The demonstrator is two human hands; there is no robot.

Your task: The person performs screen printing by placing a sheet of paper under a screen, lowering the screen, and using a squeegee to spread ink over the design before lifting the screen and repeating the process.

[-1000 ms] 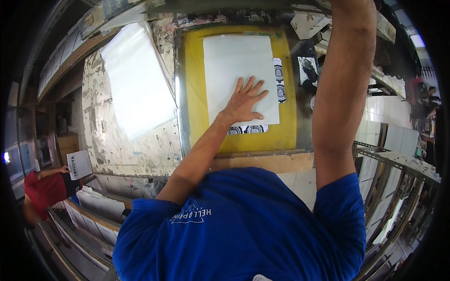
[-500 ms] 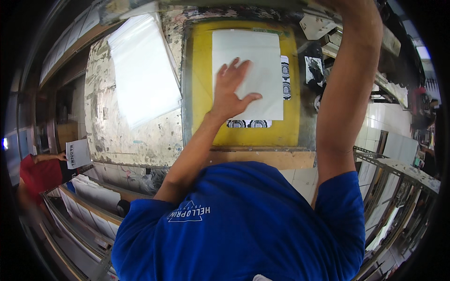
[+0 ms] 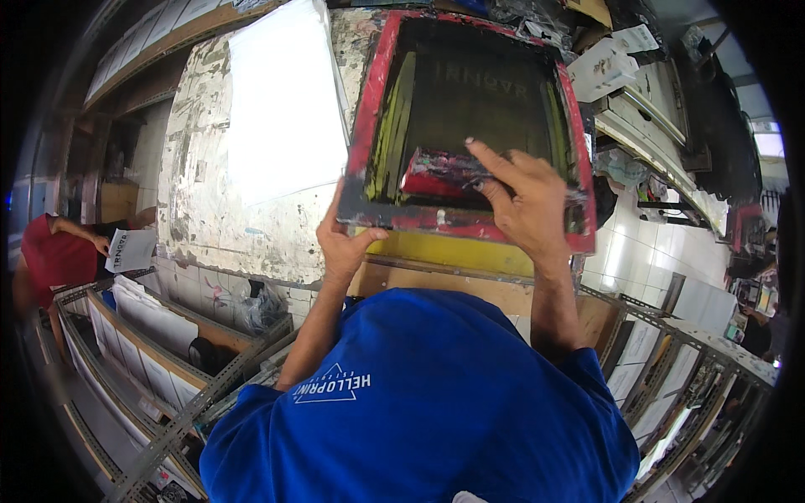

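Note:
A red-framed printing screen [image 3: 359, 159] with dark mesh lies over a yellow base [image 3: 453, 249] on the work table. My left hand [image 3: 342, 250] grips the frame's near left corner, thumb along the near edge and fingers up the left side. My right hand [image 3: 530, 201] is over the right part of an ink-stained red squeegee [image 3: 436, 174] lying across the near end of the mesh. Thumb and index finger straddle the squeegee; the other fingers are partly hidden. A stack of white sheets [image 3: 285, 109] lies left of the screen.
A person in a red sleeve [image 3: 60, 251] holds a printed white sheet [image 3: 131, 250] at the far left. Racks with white panels [image 3: 142, 339] stand at lower left, and a metal rack [image 3: 671, 335] at lower right. A white box [image 3: 602, 71] sits right of the screen.
The screen has come down over the yellow base and the white sheet on it. My left hand has left that sheet for the frame; my right arm has come down from above to the squeegee.

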